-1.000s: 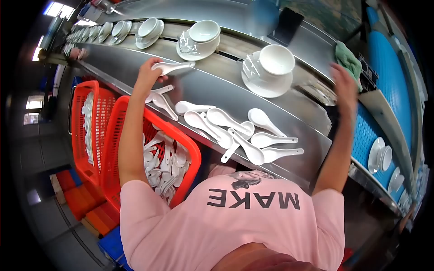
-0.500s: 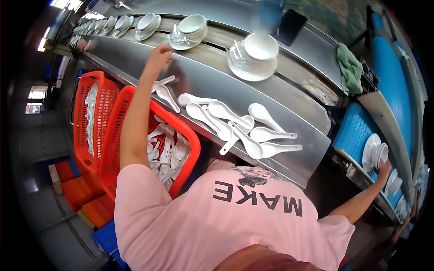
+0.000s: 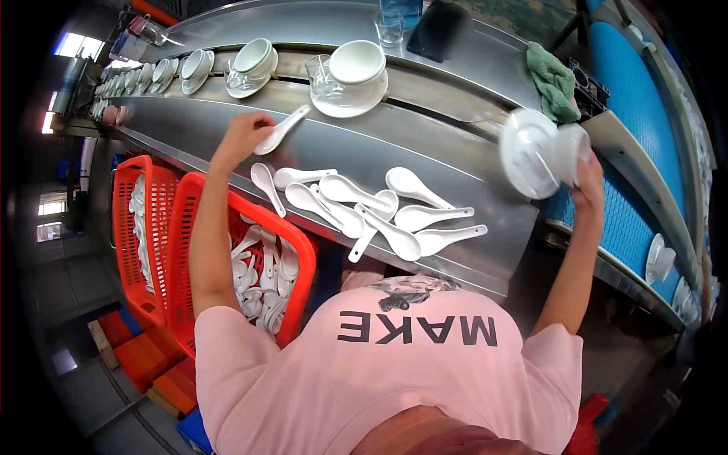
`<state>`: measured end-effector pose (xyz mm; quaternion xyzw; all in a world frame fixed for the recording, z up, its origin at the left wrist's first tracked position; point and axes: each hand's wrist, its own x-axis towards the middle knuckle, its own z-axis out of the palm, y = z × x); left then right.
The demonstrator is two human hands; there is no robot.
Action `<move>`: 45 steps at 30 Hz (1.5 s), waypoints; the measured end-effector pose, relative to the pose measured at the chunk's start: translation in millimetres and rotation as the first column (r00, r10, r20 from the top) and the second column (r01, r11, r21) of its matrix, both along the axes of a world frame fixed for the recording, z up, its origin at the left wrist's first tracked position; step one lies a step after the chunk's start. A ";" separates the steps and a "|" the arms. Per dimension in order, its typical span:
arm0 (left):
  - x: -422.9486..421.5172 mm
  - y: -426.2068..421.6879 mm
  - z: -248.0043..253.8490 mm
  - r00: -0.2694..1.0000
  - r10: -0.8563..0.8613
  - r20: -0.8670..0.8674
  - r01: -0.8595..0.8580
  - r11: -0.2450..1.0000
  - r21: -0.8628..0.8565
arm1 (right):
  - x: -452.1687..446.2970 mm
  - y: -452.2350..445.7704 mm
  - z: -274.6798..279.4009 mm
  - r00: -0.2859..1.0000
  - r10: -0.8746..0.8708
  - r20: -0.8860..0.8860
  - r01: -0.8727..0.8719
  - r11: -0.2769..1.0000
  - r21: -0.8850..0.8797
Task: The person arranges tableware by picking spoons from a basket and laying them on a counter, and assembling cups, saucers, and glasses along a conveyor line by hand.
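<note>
My left hand (image 3: 246, 136) pinches a white soup spoon (image 3: 287, 127) over the metal ledge, its handle pointing up and right. Below it, near the ledge edge, rests another white spoon (image 3: 265, 186). Several more white spoons (image 3: 345, 188) lie in a loose pile on the ledge. My right hand (image 3: 588, 182) is closed on a white bowl (image 3: 570, 152), tilted sideways and blurred, with a white saucer (image 3: 522, 144) against it. A clear shape, perhaps a glass, shows by the saucer. Both are in the air beside the blue conveyor belt (image 3: 607, 227).
Saucers with bowls and glasses (image 3: 345, 95) stand in a row along the rail. Red baskets (image 3: 299, 265) of spoons are at left below the ledge. A drinking glass (image 3: 389, 34), a dark flat object (image 3: 436, 34) and a green cloth (image 3: 552, 80) lie on the far shelf.
My right hand has lifted the bowl and saucer off the blue belt toward the ledge. My left hand has picked up a spoon. The row of sets appears farther left.
</note>
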<state>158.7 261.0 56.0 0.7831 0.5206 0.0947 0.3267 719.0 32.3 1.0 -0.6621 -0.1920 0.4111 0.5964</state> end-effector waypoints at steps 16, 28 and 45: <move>-5.5 -36.4 10.2 0.930 -0.330 -0.161 0.348 0.932 0.101 | -138.2 150.3 -24.0 0.929 0.294 0.223 -0.292 0.955 -0.045; -73.2 -8.1 -11.8 0.963 0.005 -0.271 0.035 0.989 0.143 | 135.1 -112.5 26.3 0.277 -0.389 0.879 0.523 0.828 0.202; 95.5 -53.8 -23.6 0.824 0.488 0.288 -0.258 0.775 -0.577 | 309.6 -291.8 -32.2 0.858 -0.400 0.322 0.458 0.880 -0.128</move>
